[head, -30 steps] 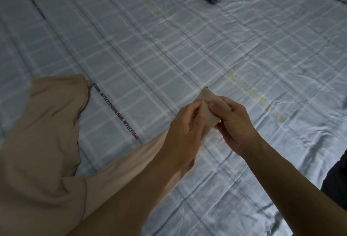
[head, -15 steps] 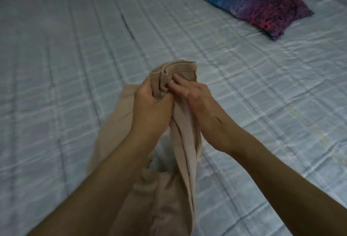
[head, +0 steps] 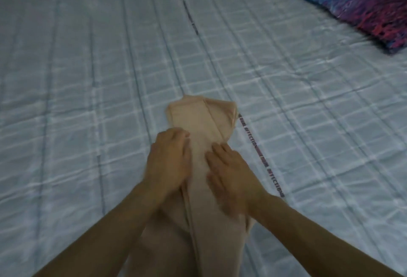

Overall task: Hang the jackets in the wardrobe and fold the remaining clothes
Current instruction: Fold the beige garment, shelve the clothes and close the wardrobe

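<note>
Right now, head view only: we have the beige garment (head: 198, 135) laid lengthwise on the bed (head: 88, 78), roughly mid-bed, its doubled far end pointing toward the far edge and the rest running back toward the near edge under our arms. It lies flat so the layers line up before the next fold, we'd say.

Left hand (head: 170, 162) sits palm-down on the garment's left side, fingers together, pressing not gripping. Right hand (head: 231, 171) is flat on the right side w/ fingers spread, also clamped on nothing; it's blurred. Both look placed to smooth the cloth and pin the seam edges.

Writing: a printed strip on the bedsheet (head: 261, 155) just beside the garment's right edge reads approx. "AFFECTION", repeated; other letters too blurred. A colourful pillow (head: 356, 3) sits at the far right corner, well apart.
</note>
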Tool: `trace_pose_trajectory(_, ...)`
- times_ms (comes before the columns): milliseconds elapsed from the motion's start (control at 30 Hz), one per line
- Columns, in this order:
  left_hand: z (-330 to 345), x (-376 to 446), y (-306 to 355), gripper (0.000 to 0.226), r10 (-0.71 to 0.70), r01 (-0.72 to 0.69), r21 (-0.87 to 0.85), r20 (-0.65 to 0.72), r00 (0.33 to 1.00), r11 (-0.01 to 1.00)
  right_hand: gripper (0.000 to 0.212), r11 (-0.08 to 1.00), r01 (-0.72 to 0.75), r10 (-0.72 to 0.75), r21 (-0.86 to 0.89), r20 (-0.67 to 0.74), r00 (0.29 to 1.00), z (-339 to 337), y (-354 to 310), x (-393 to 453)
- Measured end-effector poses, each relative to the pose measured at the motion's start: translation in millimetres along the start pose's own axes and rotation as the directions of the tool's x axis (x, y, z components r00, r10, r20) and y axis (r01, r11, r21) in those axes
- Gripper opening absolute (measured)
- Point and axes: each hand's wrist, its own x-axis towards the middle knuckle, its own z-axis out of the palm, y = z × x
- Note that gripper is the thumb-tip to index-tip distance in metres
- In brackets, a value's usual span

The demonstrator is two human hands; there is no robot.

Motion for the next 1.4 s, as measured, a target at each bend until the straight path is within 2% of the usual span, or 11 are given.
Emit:
trace_pose_trajectory(67,15,-28,-5,0.041,0.164,-0.174,0.163,0.073,0.984,0.971,0.067,0.997,-0.041,0.043,-0.067,0.035,0.998,31,-3,-2)
trace_pose_trajectory(267,28,-37,-27,0.060,0.133,-0.223,0.213,0.372,0.919,0.951,0.076,0.983,-0.096,0.097,-0.159,-0.005,0.995,57,-6,-1)
trace_pose_trajectory(467,-28,-113,-29,0.036,0.293,-0.319,0.128,0.187,0.938,0.939,0.058,0.995,-0.072,0.077,0.067,-0.078,0.994,34,-48,-59)
trace_pose_trajectory(600,-45,-212,-60,0.034,0.421,-0.452,0.071,0.262,0.869,0.889,0.020,0.993,0.013,0.016,0.120,-0.237,0.971,50,-97,-140)
trace_pose_trajectory(700,-47,-268,-83,0.062,0.420,-0.468,0.008,0.427,0.801,0.884,0.043,0.998,0.006,0.003,0.062,-0.137,0.991,72,-121,-189)
trace_pose_trajectory(833,-42,-301,-89,0.083,0.418,-0.558,0.103,0.555,0.719,0.824,0.112,0.994,-0.006,0.021,-0.108,0.141,0.990,107,-132,-227)
trace_pose_trajectory(933,-32,-312,-87,0.068,0.453,-0.587,0.140,0.502,0.737,0.798,0.120,0.989,-0.002,0.034,-0.150,0.212,0.977,123,-140,-234)
trace_pose_trajectory(1133,-18,-324,-78,0.028,0.526,-0.531,0.106,0.071,0.847,0.841,0.081,0.999,0.045,-0.045,-0.003,-0.163,0.986,133,-140,-232)
trace_pose_trajectory(1267,-21,-347,-64,0.020,0.515,-0.513,0.124,0.017,0.857,0.849,0.061,1.000,0.029,-0.029,-0.005,-0.376,0.926,129,-121,-229)
trace_pose_trajectory(1333,-24,-361,-54,0.023,0.505,-0.502,0.155,0.019,0.863,0.851,0.038,0.991,0.103,-0.132,-0.088,-0.454,0.881,122,-114,-232)
trace_pose_trajectory(1400,-28,-375,-43,0.017,0.496,-0.490,0.161,0.003,0.868,0.857,0.043,0.971,0.191,-0.235,-0.141,-0.459,0.857,112,-109,-242)
